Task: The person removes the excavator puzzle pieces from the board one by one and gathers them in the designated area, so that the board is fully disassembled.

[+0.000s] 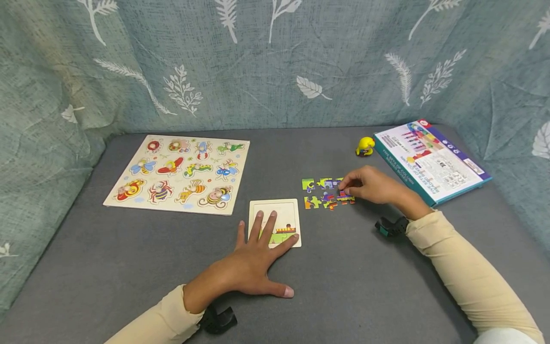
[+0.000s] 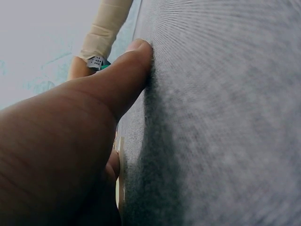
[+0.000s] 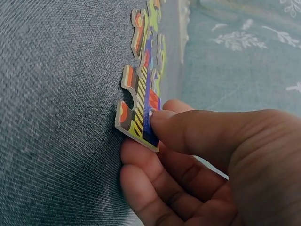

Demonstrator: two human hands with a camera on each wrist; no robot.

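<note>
My left hand (image 1: 253, 265) lies with its fingers spread over a small square wooden puzzle tray (image 1: 279, 204); its thumb rests on the grey cloth. Inside the tray, green and red-and-yellow puzzle pieces (image 1: 281, 238) show between the fingers. To the tray's right, several colourful jigsaw pieces (image 1: 315, 201) lie in two rows. My right hand (image 1: 369, 184) is at the right end of these rows. In the right wrist view, its thumb and fingers pinch a puzzle piece (image 3: 138, 106) with yellow-and-black stripes, tilted at the cloth. The fingertips behind that piece are partly hidden.
A wooden insect puzzle board (image 1: 180, 177) lies at the left. Back right, a flat boxed set (image 1: 434, 162) lies beside a small yellow toy figure (image 1: 365, 146). A patterned curtain (image 1: 275, 71) hangs behind the grey surface (image 1: 150, 267).
</note>
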